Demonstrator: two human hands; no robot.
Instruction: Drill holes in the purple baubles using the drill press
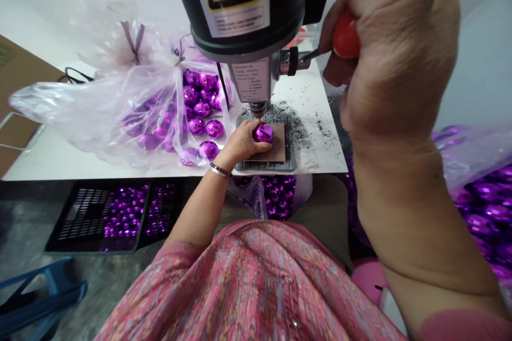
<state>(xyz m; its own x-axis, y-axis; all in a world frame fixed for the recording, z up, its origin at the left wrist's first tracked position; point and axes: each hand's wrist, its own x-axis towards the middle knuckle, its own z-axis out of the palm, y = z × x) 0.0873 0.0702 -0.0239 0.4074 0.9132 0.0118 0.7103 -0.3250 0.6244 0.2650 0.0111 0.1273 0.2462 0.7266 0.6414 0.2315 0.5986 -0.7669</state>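
My left hand presses a shiny purple bauble onto a brown pad, which lies on a grey metal plate. The bauble sits directly under the bit of a black bench drill, almost touching it. My right hand is wrapped around the red knob of the drill's feed lever, and the knob is partly hidden by my fingers. Dark filings are scattered on the white table beside the plate.
A clear plastic bag of purple baubles lies on the table to the left. Black crates of baubles stand on the floor below. More baubles in plastic lie at the right, with a cardboard box at far left.
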